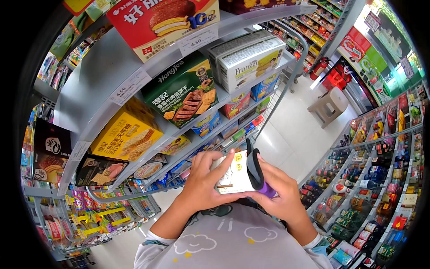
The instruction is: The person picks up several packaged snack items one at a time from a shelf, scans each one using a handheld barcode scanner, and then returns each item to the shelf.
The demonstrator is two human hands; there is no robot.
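My left hand [208, 183] grips the left side of a small white printed carton [237, 173], with its thumb and fingers around the edge. My right hand [280, 193] is closed around a purple cloth item with dark trim [257, 171], which lies against the carton's right side. What that cloth item is cannot be told. Both hands are in front of my chest, above a light apron with cloud drawings [231, 238]. To the upper left, the shelf holds a green biscuit box [184, 90], a yellow biscuit box [127, 134] and white boxes [250, 60].
A grey wire-sided shelf rack [141, 75] curves close by on the left. Shelves of bottles and jars [356, 201] line the right. Farther off on the tiled floor stand a beige plastic stool [329, 106] and a red fire extinguisher [319, 68].
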